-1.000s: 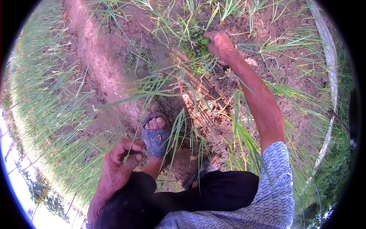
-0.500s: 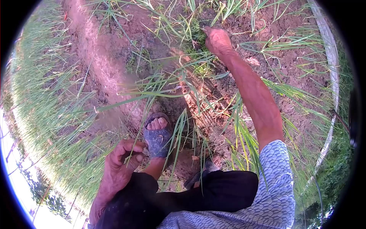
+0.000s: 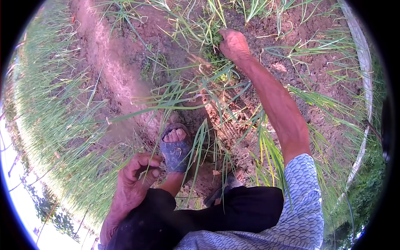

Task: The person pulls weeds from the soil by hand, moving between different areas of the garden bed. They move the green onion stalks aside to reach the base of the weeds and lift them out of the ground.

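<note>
My right hand [image 3: 234, 45] reaches out to the top middle, fingers closed low among small leafy green weeds [image 3: 216, 39] on the soil. What the fingers grip is hidden. Thin onion-like plants [image 3: 196, 27] with long narrow leaves stand just left of that hand. My left hand [image 3: 135, 179] rests by my knee at the lower left, its fingers loosely curled. A gap shows between thumb and fingers, with nothing held there. More long green leaves [image 3: 183, 98] lean across the ground between my two hands.
My sandalled foot [image 3: 176, 148] stands on the soil below the leaning leaves. Dense green plants [image 3: 46, 108] fill the left side. A pale strip [image 3: 361, 54] curves along the right edge of the bed. Bare soil [image 3: 100, 46] runs along the upper left.
My right hand has shifted slightly left, deeper against the weeds, and its fingertips are now less visible. My left hand keeps its pose by the knee. The view has shifted slightly.
</note>
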{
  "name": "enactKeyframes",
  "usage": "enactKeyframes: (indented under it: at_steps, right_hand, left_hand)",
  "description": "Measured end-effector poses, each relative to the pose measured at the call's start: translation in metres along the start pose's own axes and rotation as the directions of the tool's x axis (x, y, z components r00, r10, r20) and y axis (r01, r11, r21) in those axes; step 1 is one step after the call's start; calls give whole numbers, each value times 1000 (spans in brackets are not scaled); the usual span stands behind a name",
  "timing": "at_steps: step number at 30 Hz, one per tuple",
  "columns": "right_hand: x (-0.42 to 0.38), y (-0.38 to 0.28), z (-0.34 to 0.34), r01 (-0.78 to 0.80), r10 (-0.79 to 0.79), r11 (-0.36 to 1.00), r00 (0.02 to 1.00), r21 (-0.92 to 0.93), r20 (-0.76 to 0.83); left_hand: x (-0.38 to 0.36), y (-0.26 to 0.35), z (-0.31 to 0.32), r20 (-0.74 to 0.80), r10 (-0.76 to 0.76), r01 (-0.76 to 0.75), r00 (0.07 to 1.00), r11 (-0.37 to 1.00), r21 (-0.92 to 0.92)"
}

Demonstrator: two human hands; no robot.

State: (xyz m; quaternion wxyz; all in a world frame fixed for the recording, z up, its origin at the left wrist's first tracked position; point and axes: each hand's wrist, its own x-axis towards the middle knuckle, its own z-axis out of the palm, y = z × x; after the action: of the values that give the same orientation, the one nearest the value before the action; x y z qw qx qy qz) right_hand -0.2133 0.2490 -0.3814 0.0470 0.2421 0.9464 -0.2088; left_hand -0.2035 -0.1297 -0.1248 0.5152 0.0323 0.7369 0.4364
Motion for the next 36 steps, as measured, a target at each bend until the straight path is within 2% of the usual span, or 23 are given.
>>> enactKeyframes:
  at_steps: [2, 4, 5, 7, 9, 10, 12, 13, 14, 15, 20, 22, 23, 24, 26, 28, 29, 31, 35, 36]
  right_hand:
    - [-2, 4, 8, 5, 6, 990, 997, 144, -74]
    - [-5, 4, 12, 74, -61, 995, 984, 73, -170]
    - [-2, 1, 11, 111, -100, 993, 970, 36, -224]
    - [4, -3, 13, 165, -165, 986, 980, -13, -112]
    - [14, -1, 16, 219, -219, 974, 976, -65, 11]
    - [16, 0, 17, 332, -335, 942, 939, -47, -77]
    - [16, 9, 19, 49, -30, 956, 997, 290, -68]
    - [12, 3, 4, -137, 126, 857, 991, 498, 56]
    - [8, -4, -12, -324, 276, 687, 944, 651, 178]
    - [2, 1, -24, -292, 201, 555, 956, 779, 215]
    - [-12, 42, -50, -374, 120, 620, 914, 690, 387]
    - [-19, 32, -63, -312, 133, 877, 888, 366, 439]
    - [-23, 28, -68, -258, 151, 950, 874, 176, 463]
    - [-24, 65, -27, -42, -76, 912, 960, 407, 270]
    - [-26, 56, -32, -265, 64, 813, 926, 519, 373]
    - [-26, 47, -29, 3, -73, 978, 942, 210, 327]
    - [-27, 42, -28, 135, -141, 990, 943, 39, 301]
    - [-36, 36, -27, 380, -329, 883, 920, -276, 213]
    - [-33, 43, -13, 421, -374, 866, 903, -271, 210]
    - [-31, 44, -11, 388, -329, 876, 915, -285, 235]
  left_hand:
    - [-2, -3, -1, -15, -11, 11, 1000, 1000, -7]
    - [-1, -4, 0, -26, -56, 55, 998, 998, -43]
    - [0, -2, 0, -8, -22, 22, 1000, 1000, -2]
    - [1, 0, 0, 28, 32, -34, 999, 996, 78]
    - [1, 0, 1, 21, 17, -17, 1000, 1000, 26]
    - [1, -1, 2, 18, 11, -11, 1000, 1000, -2]
    - [2, -1, 3, -5, 37, -37, 999, 999, 19]
    - [1, -1, 4, -17, 47, -46, 999, 999, 27]
    - [1, -2, 3, -24, 38, -38, 999, 999, 13]
    - [0, -3, 3, -29, 28, -28, 999, 1000, -1]
    - [2, 1, 6, -18, 47, -47, 999, 999, -3]
    - [3, 0, 5, 4, 51, -52, 999, 998, 38]
    - [3, 0, 6, 11, 67, -68, 998, 996, 58]
    - [3, 1, 7, 19, 84, -85, 996, 993, 77]
    - [3, 2, 9, 18, 81, -82, 997, 994, 74]
    - [3, 3, 11, 10, 43, -43, 999, 999, 27]
    - [2, 4, 11, 15, 24, -24, 1000, 999, 22]
    - [2, 5, 11, 24, -13, 13, 1000, 1000, 8]
    - [3, 4, 12, 25, 22, -22, 999, 1000, 9]
    - [3, 4, 12, 27, 19, -19, 999, 1000, 8]
